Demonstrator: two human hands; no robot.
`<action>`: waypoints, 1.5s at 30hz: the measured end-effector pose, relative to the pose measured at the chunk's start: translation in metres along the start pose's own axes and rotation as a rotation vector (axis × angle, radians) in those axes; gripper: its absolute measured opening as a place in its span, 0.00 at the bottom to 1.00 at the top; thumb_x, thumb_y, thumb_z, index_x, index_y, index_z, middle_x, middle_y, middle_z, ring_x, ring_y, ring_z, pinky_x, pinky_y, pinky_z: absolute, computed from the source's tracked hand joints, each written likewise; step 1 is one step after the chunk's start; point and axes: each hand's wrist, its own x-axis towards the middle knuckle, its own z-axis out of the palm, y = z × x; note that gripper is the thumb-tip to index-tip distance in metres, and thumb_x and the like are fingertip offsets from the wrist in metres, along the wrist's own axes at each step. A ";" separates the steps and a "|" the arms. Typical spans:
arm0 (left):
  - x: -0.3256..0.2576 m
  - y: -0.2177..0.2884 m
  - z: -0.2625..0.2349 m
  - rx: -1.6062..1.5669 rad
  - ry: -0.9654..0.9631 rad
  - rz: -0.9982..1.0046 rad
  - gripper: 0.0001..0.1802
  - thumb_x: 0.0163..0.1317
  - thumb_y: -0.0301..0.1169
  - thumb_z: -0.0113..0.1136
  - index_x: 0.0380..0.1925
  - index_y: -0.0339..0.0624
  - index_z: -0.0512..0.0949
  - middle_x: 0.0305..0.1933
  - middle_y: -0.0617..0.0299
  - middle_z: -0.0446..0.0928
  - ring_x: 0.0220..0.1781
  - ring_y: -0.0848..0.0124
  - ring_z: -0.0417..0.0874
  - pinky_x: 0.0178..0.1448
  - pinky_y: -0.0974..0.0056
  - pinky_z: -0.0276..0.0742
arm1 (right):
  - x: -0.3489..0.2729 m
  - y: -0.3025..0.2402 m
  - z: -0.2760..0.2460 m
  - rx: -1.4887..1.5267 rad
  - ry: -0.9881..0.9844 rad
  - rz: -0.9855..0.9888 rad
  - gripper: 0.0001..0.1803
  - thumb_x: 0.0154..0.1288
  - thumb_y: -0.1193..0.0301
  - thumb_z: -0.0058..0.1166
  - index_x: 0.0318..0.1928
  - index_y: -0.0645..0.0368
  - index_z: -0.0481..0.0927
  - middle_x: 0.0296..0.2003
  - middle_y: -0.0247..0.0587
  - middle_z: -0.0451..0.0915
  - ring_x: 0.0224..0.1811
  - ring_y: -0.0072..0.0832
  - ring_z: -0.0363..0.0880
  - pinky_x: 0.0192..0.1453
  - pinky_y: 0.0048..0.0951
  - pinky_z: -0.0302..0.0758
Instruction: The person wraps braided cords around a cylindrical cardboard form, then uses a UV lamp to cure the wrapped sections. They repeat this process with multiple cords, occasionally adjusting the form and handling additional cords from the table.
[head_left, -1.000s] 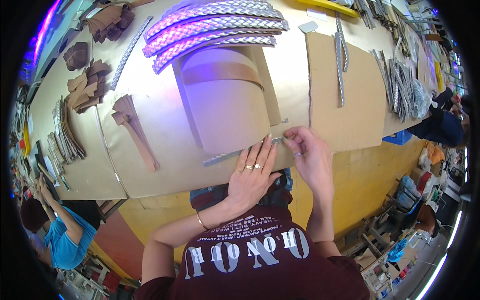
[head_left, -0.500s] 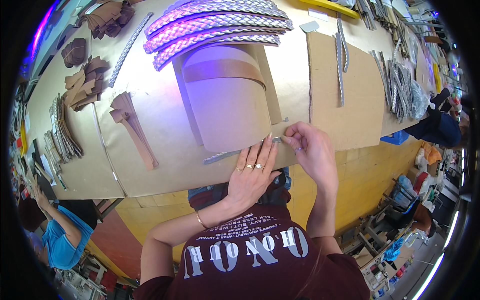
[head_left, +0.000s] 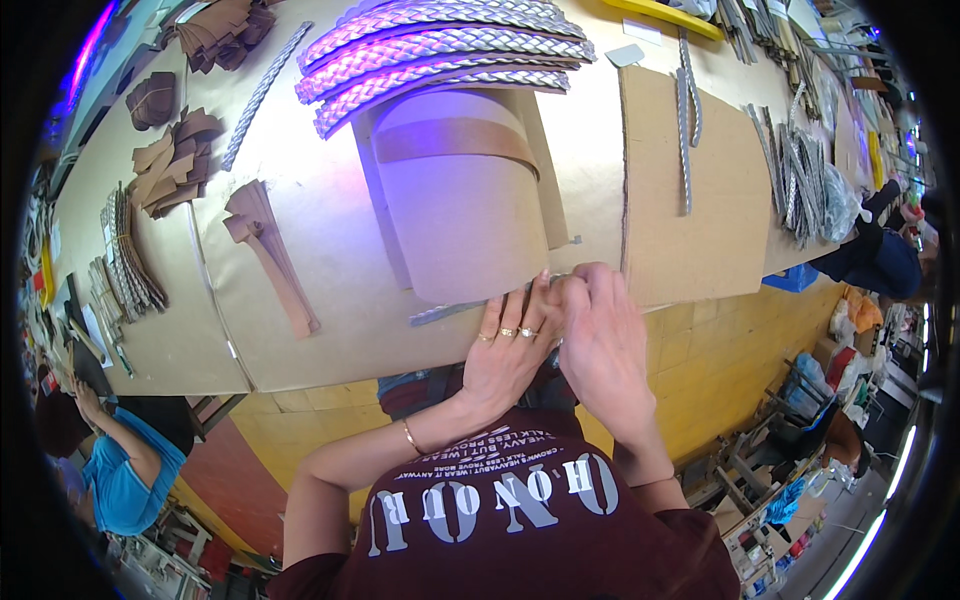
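Observation:
A narrow silver-grey braided strip (head_left: pixel 445 312) lies along the near edge of the table, in front of a curved tan board form (head_left: pixel 460 215). My left hand (head_left: pixel 512 345) rests flat over the strip with its fingers stretched out and pressing down, rings on several of them. Close against its fingertips, my right hand (head_left: pixel 608 350) is closed at the strip's right end; its fingertips and that end are mostly hidden. A brown band (head_left: pixel 455 142) wraps over the board form. Several braided silver strips with brown backing (head_left: pixel 450 50) are draped at its far end.
Bundles of brown strips (head_left: pixel 178 165) and braided pieces (head_left: pixel 130 250) lie on the left. On the right are a cardboard sheet (head_left: pixel 690 240) with loose braids (head_left: pixel 685 140) and a grey braid bundle (head_left: pixel 800 180). A co-worker in blue (head_left: pixel 135 470) is at the lower left.
My right hand has moved left and turned inward, now against the left fingertips and covering the strip's right end. The left hand keeps its place on the strip.

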 end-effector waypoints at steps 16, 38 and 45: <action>0.004 0.004 -0.005 -0.067 -0.018 -0.027 0.42 0.48 0.56 0.66 0.64 0.53 0.70 0.71 0.53 0.63 0.72 0.53 0.63 0.76 0.47 0.51 | 0.011 0.042 0.010 0.247 -0.019 0.139 0.06 0.65 0.73 0.57 0.41 0.57 0.78 0.39 0.39 0.76 0.35 0.35 0.83 0.38 0.34 0.75; 0.005 0.006 -0.005 0.013 0.000 -0.014 0.41 0.48 0.57 0.66 0.63 0.54 0.72 0.71 0.52 0.64 0.71 0.53 0.65 0.75 0.47 0.54 | 0.015 0.036 0.008 0.088 0.004 0.021 0.06 0.62 0.73 0.57 0.39 0.58 0.76 0.36 0.43 0.74 0.37 0.42 0.76 0.39 0.39 0.72; 0.002 0.006 0.002 0.007 -0.029 -0.031 0.28 0.56 0.51 0.61 0.56 0.55 0.77 0.72 0.53 0.63 0.73 0.55 0.62 0.75 0.48 0.53 | -0.004 0.011 0.002 0.158 -0.070 -0.042 0.08 0.65 0.74 0.54 0.43 0.61 0.72 0.39 0.46 0.72 0.43 0.41 0.75 0.43 0.38 0.71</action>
